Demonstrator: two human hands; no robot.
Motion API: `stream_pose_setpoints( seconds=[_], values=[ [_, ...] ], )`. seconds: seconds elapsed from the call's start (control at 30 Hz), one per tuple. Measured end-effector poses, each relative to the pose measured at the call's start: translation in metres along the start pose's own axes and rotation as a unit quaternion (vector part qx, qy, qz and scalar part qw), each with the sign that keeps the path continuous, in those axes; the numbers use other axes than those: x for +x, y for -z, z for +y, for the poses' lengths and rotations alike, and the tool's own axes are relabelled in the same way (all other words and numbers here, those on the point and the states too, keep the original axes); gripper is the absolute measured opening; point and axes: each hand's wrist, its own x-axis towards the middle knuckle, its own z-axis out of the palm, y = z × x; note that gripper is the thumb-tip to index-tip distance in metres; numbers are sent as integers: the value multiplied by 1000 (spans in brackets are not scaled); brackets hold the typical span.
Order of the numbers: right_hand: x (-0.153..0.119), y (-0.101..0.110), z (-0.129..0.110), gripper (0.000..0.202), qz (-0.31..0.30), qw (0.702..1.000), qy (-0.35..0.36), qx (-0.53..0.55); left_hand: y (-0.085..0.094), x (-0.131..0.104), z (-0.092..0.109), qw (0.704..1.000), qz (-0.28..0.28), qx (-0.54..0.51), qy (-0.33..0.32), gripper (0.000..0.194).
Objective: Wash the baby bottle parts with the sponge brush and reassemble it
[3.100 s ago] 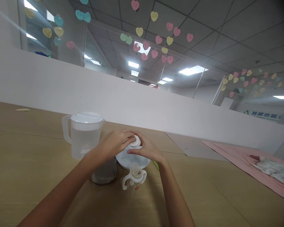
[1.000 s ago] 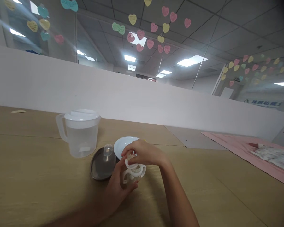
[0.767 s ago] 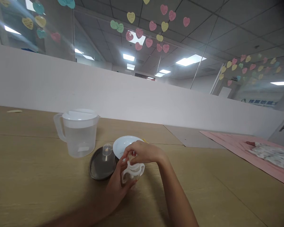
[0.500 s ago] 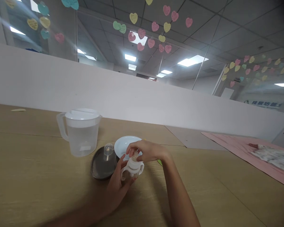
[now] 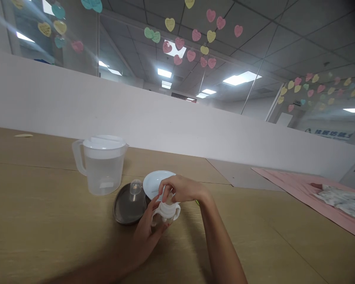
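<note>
My left hand (image 5: 149,228) is wrapped round a small clear baby bottle (image 5: 166,213) with a white collar and two white side handles. From above, my right hand (image 5: 177,188) pinches the bottle's clear nipple, which the fingers partly hide. Behind the hands is a white bowl (image 5: 154,182), partly covered by my right hand. On the dark grey tray (image 5: 127,211) to the left stands a clear dome-shaped cap (image 5: 135,187).
A lidded translucent pitcher (image 5: 104,169) of clear liquid stands at the left. A pink cloth (image 5: 286,181) with a patterned white fabric (image 5: 341,199) lies at the far right. A white partition (image 5: 165,130) runs behind the table.
My right hand's fingers have closed further and sit slightly lower over the nipple. My left hand keeps its hold on the bottle. The view has shifted slightly.
</note>
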Motion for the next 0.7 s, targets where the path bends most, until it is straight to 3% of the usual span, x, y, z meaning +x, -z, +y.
stream_pose_setpoints(
  seconds=[0.1, 0.23, 0.43, 0.7],
  values=[
    [0, -2, 1, 31, 39, 996, -78, -7, 0, 0, 0, 1000, 2, 9, -4, 58],
    [2, -10, -8, 26, 32, 985, -163, -41, 0, 1, -6, 999, 15, 20, -22, 57],
    [4, -12, -28, 20, 53, 966, -163, -194, 0, 2, -11, 999, 15, 3, -32, 56],
    [12, -16, -20, 19, 31, 954, -150, -256, 0, 2, -2, 1000, 19, -2, -23, 58]
  ],
)
